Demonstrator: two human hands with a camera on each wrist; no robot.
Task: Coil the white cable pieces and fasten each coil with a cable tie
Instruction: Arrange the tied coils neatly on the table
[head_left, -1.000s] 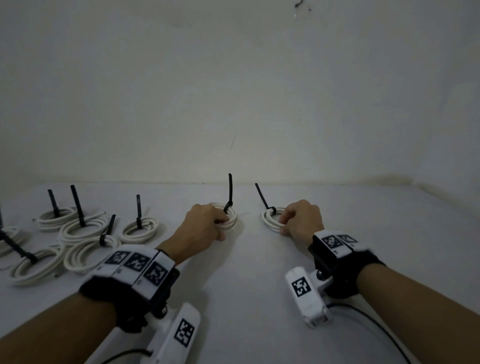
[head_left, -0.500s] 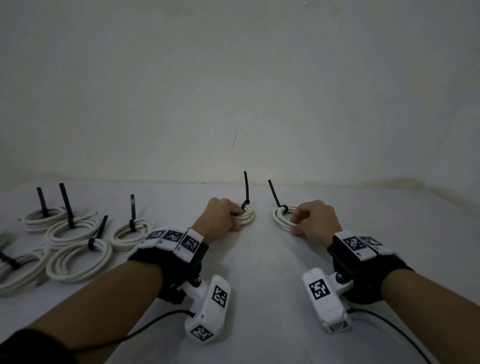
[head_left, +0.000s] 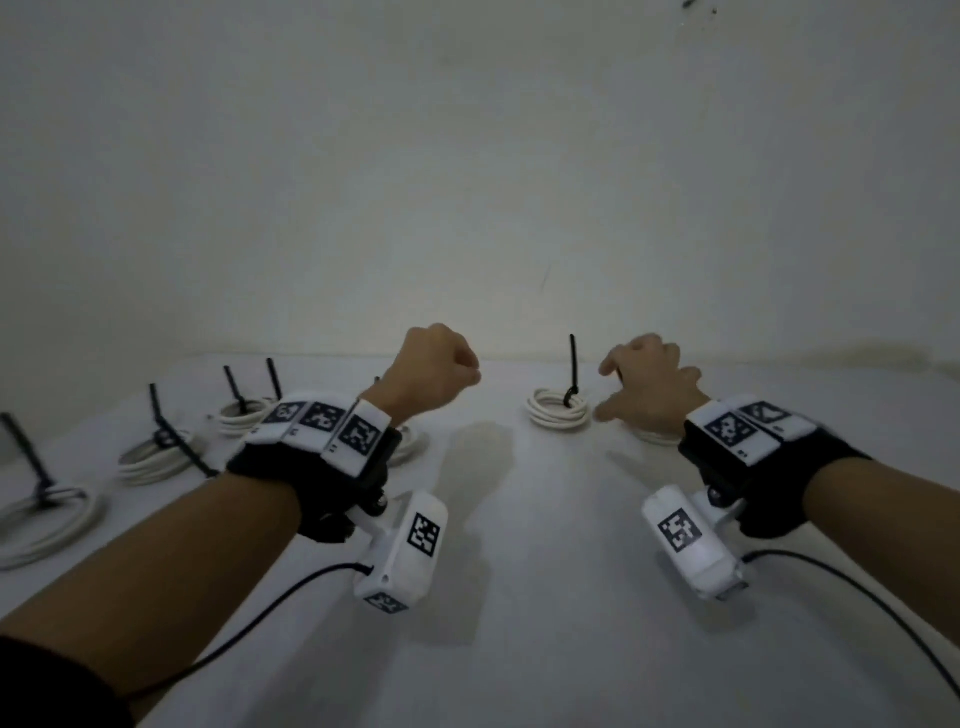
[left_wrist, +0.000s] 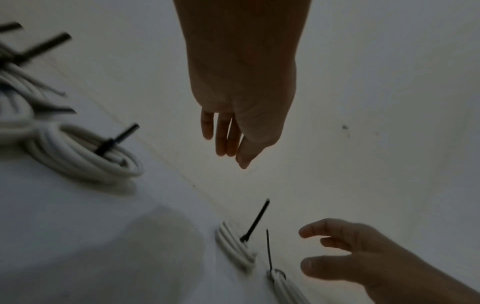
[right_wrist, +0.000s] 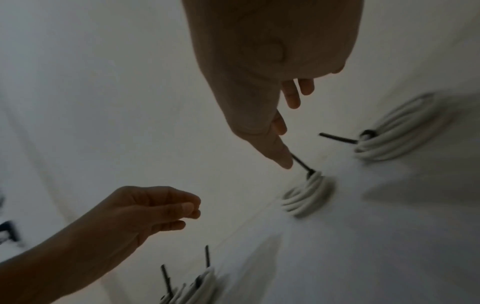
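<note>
Hands up off the table (head_left: 519, 597); left hand (head_left: 434, 374) loosely curled, empty; right hand (head_left: 647, 387) spread, empty, beside tied coil (head_left: 558, 410).

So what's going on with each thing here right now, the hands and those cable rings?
Left hand: lifted off the table, fingers loosely curled, holding nothing.
Right hand: lifted, fingers spread, holding nothing.
Middle coil: lying flat, tied, black cable tie tail standing up.
Coil under the right hand: tied, on the table.
Coils at the left: tied, lying on the table.
</note>
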